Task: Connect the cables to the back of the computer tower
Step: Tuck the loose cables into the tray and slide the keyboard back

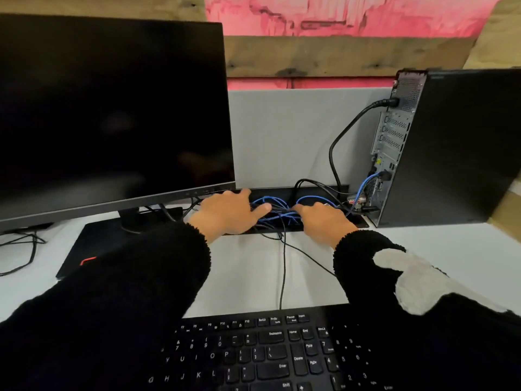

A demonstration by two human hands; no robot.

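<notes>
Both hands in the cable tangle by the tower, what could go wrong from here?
1. Left hand and right hand dig in knotted blue cables; a tug may unseat the blue plug already in the tower.
2. The power cord drops into the same slot and may snag.
3. The keyboard cable runs into the tangle and may get dragged.

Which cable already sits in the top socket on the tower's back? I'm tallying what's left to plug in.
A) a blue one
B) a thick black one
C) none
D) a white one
B: a thick black cable curves up from the desk slot into the socket near the top of the tower's back.
</notes>
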